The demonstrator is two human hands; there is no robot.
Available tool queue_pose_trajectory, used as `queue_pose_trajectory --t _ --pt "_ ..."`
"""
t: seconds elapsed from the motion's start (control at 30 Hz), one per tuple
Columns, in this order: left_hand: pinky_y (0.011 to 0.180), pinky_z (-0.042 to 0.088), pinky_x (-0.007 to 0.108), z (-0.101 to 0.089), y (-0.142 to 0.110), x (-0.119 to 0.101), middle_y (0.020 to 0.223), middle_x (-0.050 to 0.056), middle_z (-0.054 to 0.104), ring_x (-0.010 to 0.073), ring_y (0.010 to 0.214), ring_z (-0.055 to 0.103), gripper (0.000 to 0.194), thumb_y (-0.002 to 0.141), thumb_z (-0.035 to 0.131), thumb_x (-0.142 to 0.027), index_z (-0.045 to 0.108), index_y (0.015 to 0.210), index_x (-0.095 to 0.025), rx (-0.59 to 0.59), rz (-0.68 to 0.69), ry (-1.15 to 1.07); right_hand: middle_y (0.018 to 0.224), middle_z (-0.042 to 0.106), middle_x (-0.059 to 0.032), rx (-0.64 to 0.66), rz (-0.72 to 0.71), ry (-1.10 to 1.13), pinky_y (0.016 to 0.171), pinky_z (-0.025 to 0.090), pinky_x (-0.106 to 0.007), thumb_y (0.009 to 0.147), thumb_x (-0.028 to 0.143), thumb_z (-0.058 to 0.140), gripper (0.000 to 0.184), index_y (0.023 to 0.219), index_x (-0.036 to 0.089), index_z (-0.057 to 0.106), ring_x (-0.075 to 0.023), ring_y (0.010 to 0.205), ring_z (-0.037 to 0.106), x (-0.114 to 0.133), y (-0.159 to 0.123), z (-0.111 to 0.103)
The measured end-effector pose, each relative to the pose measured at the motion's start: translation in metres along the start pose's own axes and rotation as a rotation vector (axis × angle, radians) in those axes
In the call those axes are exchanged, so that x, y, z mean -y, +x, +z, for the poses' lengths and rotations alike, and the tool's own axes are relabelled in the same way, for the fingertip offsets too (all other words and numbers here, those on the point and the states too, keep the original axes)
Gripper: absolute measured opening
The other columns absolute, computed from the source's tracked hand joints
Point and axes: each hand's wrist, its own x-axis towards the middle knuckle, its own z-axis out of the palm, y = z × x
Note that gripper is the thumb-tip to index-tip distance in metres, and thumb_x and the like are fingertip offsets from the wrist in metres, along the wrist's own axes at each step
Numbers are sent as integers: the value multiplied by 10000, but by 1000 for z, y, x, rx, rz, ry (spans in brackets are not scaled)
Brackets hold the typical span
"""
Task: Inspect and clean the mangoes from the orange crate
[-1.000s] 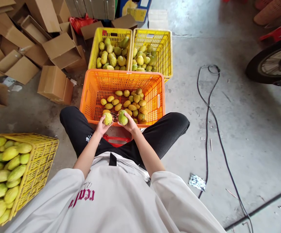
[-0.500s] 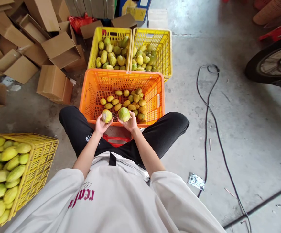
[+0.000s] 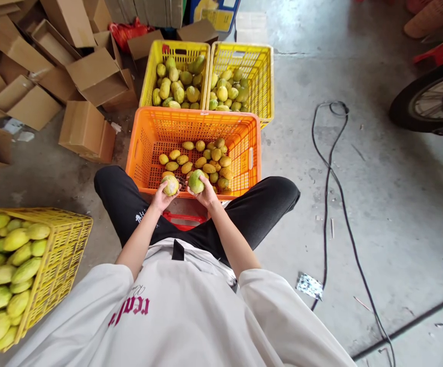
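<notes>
gripping a pale-patched yellow fruit (image 3: 171,186) near frame centre, the left hand (image 3: 160,199) has turned it slightly since earlier, while the right hand (image 3: 208,197) clasps a green fruit (image 3: 195,182).

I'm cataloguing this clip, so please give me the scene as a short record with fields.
Left hand: holds a yellowish fruit with a pale patch
Right hand: holds a greener fruit
In front: orange crate, more fruit inside
Beyond: two yellow crates of fruit
Left side: full yellow crate; cardboard boxes
Right side: dark cord on floor; wheel
</notes>
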Motion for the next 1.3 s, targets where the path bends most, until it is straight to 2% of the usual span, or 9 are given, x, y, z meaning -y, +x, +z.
queue_pose_trajectory --t 0.13,0.27,0.5,0.7,0.87,1.0,1.1,1.2,1.3 --pt "846 585 439 3 -3 -2 1071 138 726 312 1111 679 338 956 437 -395 642 1115 -178 -30 -3 -72 903 747 -80 8 22 31 763 642 -475 853 410 562 292 1047 196 602 -280 948 722 3 -1 0" --pt "902 570 490 5 -5 -3 1049 136 734 308 1123 676 311 953 400 -300 640 1106 -172 -49 -4 -96 891 743 -104 21 63 77 797 620 -566 799 367 516 310 1032 180 598 -315 988 705 6 -1 1" --pt "746 588 347 4 -4 -2 993 130 724 280 1002 707 336 963 472 -374 636 1175 -171 -3 -47 -85 948 753 -70 18 -7 -28 845 616 -510 778 370 571 289 1018 215 619 -298 1013 713 3 -2 2" --pt "596 532 247 5 -5 -3 982 130 718 175 736 667 434 1005 410 -458 646 1181 -139 27 -88 -55 830 749 -19 -46 21 -18 812 639 -404 815 338 619 215 995 221 618 -206 797 721 -1 1 -3" --pt "490 454 221 5 -4 -2 912 130 706 142 613 589 485 1004 376 -500 667 1140 -137 30 -125 -22 876 757 1 -25 2 -9 795 647 -401 797 252 660 203 994 250 607 -208 843 732 -2 1 -1" --pt "464 448 234 3 -3 -3 902 135 706 160 616 588 543 975 366 -576 670 1127 -153 41 -132 -10 964 764 -58 13 -13 9 823 634 -450 808 368 611 253 1013 221 626 -261 955 729 1 -3 5" --pt "538 518 275 2 -3 -4 931 150 713 202 712 644 572 961 344 -580 666 1128 -138 19 -128 -33 1003 764 -105 25 -6 46 839 616 -515 792 416 550 318 1010 201 634 -308 1018 715 4 -5 8" --pt "728 582 360 2 -3 -3 952 129 727 232 856 689 419 967 383 -434 662 1112 -157 -27 -91 -59 999 765 -116 23 9 60 852 606 -541 771 393 541 320 1002 193 635 -321 1027 711 5 -6 9" --pt "881 570 434 2 -2 -1 1003 99 738 236 957 700 277 949 446 -317 660 1064 -185 -18 -21 -80 958 768 -84 14 -18 51 858 609 -531 776 368 563 277 994 215 639 -308 1025 712 4 -6 9"
